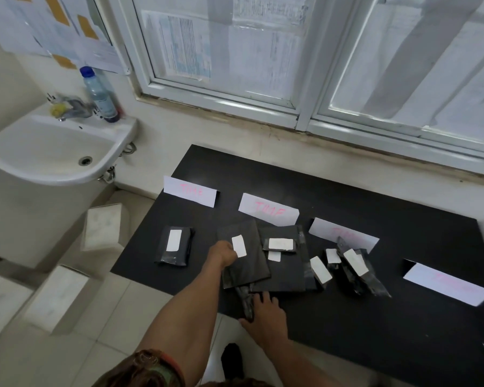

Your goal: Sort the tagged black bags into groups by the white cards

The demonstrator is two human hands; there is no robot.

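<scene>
Well, my left hand (pixel 224 255) is out over the black table (pixel 361 325), its fingers curled into a grip on the left edge of a flat black bag (pixel 248 268). My knuckles sit just beside that bag's white tag (pixel 239 246). The bag is tilted, and its right side overlaps a larger flat bag (pixel 287 275). A small tagged bag (pixel 281 244) rests on top of the larger one.

My right hand (pixel 266 312) lies nearer to me by the table's front edge. Its fingers are straight and a little spread, pressed flat on the tabletop. A crumpled glossy bag (pixel 246 301) runs along the thumb side of this hand and touches it. The bag's far end is tucked under the bag in my left hand.

Four white cards with pink writing stand in a slanting row beyond the bags: the first card (pixel 190 191), the second card (pixel 268 213), the third card (pixel 344 233) and the fourth card (pixel 447 283). One tagged bag (pixel 175 245) lies alone in front of the first card, well apart from my fingers. Before the third card sits a cluster of tagged bags (pixel 355 270), loosely heaped and overlapping each other.

Off to the left are a white sink (pixel 25 160) and a clear bottle (pixel 101 96) with a blue cap.
</scene>
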